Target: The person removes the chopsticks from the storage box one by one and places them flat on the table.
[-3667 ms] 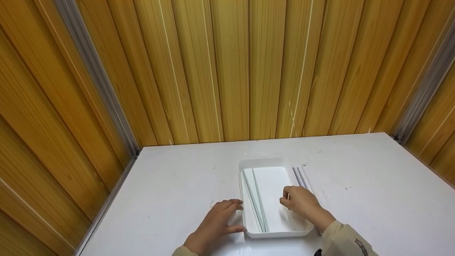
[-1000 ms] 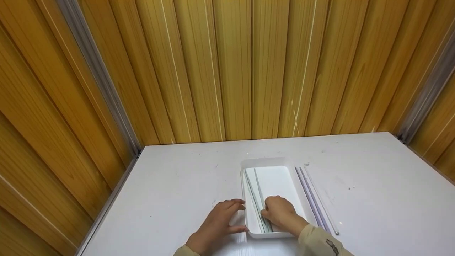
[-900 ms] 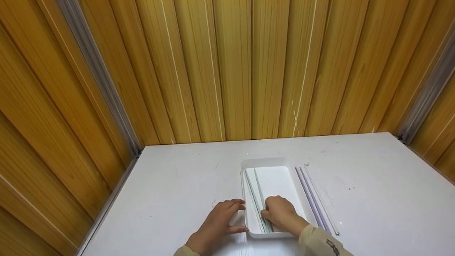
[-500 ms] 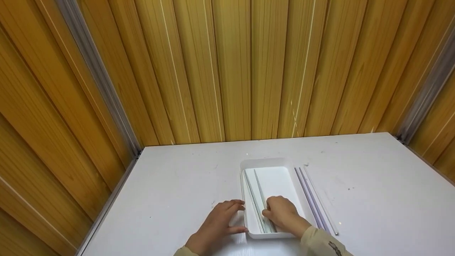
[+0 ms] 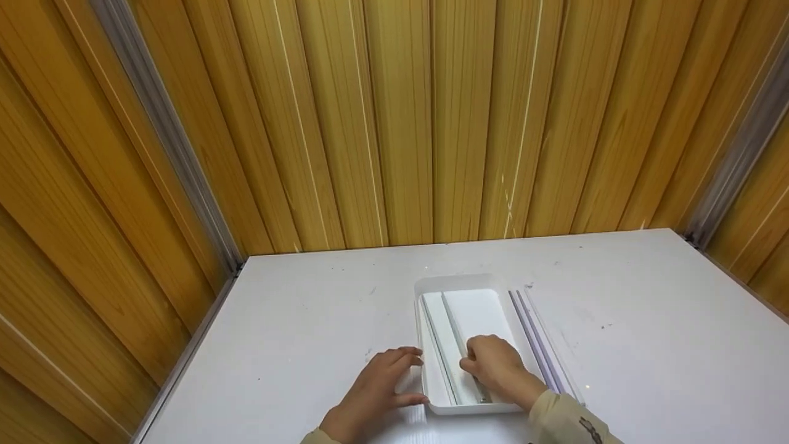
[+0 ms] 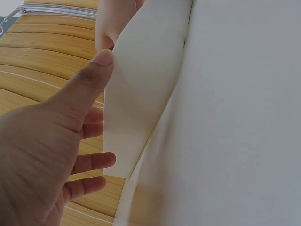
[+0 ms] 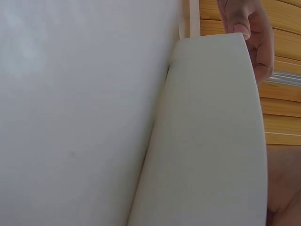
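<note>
A white rectangular tray [image 5: 456, 408] stands on the table, with long thin pale green chopstick-like sticks inside. My left hand [image 5: 383, 382] rests at the tray's near left corner, its fingers fairly straight along the outer wall. In the left wrist view my left thumb [image 6: 101, 63] touches the rim. Reaching into the tray, my right hand [image 5: 496, 367] has curled fingers and pinches a slanting green stick [image 5: 451, 316], whose shiny near end shows below the hand. Another green stick [image 5: 436, 339] lies to its left. The pinching fingertips are partly hidden.
Right of the tray lie two lilac sticks [image 5: 534, 336] and a whitish stick [image 5: 551, 341], roughly parallel to its wall. Wood-patterned panels [image 5: 407, 123] rise behind the white table [image 5: 308, 308], which has small dark specks.
My right hand came from the tray's right side to the green sticks, then shifted slightly right. The held stick's near end moved right, away from the other. My left hand stayed put.
</note>
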`<state>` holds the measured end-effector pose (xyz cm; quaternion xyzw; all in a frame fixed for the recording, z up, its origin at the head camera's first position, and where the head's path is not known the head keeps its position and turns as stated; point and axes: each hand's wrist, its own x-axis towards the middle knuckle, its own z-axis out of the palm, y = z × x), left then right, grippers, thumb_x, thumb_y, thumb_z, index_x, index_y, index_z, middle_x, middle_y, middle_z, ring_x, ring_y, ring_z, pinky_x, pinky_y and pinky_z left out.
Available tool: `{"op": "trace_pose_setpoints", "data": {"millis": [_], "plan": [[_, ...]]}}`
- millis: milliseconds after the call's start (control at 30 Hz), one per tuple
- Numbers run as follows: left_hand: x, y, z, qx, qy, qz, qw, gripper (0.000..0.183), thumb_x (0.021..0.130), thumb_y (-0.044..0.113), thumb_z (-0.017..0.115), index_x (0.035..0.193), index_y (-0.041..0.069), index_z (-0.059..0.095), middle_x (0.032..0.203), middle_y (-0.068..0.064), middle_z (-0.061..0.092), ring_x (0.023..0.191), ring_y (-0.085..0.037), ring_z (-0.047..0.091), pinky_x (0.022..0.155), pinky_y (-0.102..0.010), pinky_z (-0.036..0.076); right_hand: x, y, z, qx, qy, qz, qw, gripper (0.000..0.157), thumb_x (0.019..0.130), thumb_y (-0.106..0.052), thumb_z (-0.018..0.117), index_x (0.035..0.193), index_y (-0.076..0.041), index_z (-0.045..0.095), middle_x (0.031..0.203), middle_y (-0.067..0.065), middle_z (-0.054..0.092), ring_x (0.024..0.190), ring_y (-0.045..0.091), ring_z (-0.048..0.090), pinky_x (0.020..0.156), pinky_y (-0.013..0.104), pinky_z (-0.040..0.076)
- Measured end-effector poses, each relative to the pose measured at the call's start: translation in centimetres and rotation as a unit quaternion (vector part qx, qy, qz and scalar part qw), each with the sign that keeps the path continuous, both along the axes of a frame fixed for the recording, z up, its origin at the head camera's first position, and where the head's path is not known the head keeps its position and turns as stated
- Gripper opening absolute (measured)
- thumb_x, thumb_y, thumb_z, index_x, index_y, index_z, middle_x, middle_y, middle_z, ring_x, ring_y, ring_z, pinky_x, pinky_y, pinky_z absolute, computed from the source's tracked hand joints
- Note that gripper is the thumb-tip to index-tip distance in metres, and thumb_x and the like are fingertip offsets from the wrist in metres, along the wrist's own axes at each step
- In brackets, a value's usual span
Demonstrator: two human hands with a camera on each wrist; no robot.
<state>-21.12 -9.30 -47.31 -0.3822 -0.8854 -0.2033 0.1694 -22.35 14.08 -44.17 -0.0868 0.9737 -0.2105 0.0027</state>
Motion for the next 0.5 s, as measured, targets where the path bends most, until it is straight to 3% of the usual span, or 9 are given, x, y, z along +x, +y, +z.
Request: {"op": "trace_pose_setpoints", "data": {"millis": [500], "plan": [[0.2,-0.1,0.0,0.005,0.008,-0.007,0.9999,0.051,0.081,0.053,0.064,0.110,0.010,0.060,0.127,-0.001,0.061,0.114,-0.017,0.060,0.093,-0.032,0.052,0.1,1.6,1.1,0.016,0.018,-0.021,0.999,0.026,0.081,-0.015,0.065,0.061,-0.013,0.048,0.057,-0.004,0.043,0.056,0.013,0.041,0.051,0.025,0.030]]}}
